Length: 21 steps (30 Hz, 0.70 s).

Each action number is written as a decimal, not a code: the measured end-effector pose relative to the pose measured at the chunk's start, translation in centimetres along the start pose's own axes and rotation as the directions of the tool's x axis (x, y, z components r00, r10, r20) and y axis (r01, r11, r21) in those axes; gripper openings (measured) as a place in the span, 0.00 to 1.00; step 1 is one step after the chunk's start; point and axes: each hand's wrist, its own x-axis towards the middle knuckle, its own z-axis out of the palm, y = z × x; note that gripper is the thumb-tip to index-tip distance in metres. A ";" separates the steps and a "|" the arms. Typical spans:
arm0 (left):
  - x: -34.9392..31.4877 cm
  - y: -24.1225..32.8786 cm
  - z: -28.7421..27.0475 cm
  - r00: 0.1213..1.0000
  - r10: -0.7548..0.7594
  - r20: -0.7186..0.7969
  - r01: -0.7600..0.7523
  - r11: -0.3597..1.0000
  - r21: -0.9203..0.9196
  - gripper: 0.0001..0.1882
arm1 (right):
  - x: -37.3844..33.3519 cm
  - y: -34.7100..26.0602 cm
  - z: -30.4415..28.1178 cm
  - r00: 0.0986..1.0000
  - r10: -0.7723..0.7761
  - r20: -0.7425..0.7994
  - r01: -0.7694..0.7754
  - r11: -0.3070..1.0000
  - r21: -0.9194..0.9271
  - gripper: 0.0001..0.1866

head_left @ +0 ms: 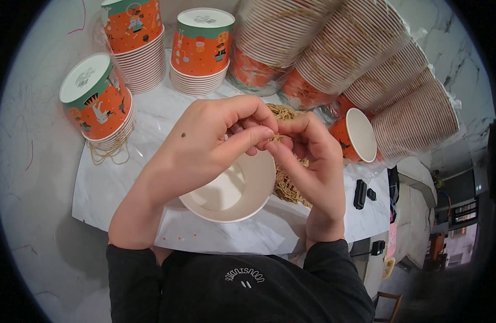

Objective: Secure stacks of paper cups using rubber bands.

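Above a white paper tub (258,185) with its open mouth facing up, my two hands come together. My left hand (226,129) pinches a short bit of thin tan cord (277,138) between thumb and fingers. The fingertips of my right hand (310,156) close on the same cord from the other side. Much of the cord is hidden by the fingers. A tangled heap of tan cord (288,185) lies behind and beside my right hand, to the right of the tub.
Upside-down stacks of orange and green paper tubs (100,107) stand at the left and back, one with cord loops (109,153) at its base. Plastic-wrapped tub stacks (350,48) lean at the back right, near a tipped tub (361,134). Small black devices (360,194) lie at right.
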 end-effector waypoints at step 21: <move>-3.9 0.1 1.3 0.833 -0.066 0.549 -0.334 0.732 0.594 0.10 | -7.1 -4.9 -6.4 0.379 -0.647 -0.661 0.910 0.391 0.139 0.09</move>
